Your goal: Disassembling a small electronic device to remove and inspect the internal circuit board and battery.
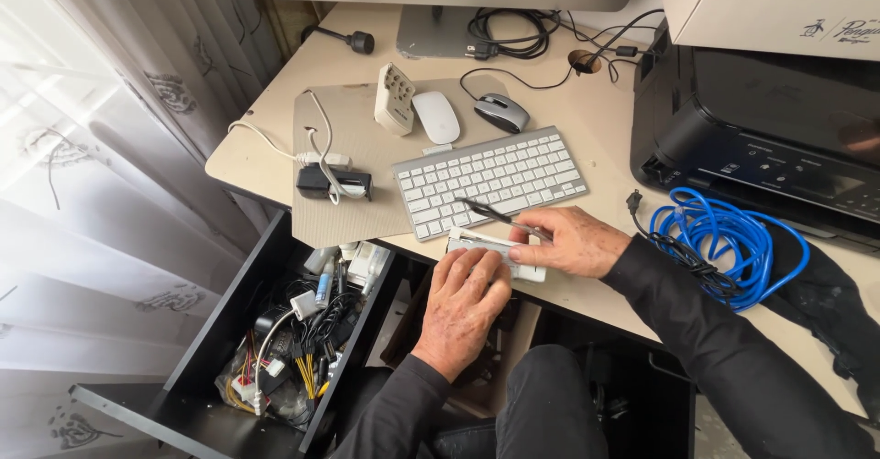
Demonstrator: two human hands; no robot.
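Hands (pixel 513 267) on flat white plastic box (pixel 500 250)

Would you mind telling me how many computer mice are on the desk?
2. A white mouse lies just behind the keyboard, and a silver-and-black mouse sits right beside it, toward the printer. Others could be hidden in the open drawer.

One keyboard (pixel 490 180), two mice (pixel 436 116), one printer (pixel 761 138).
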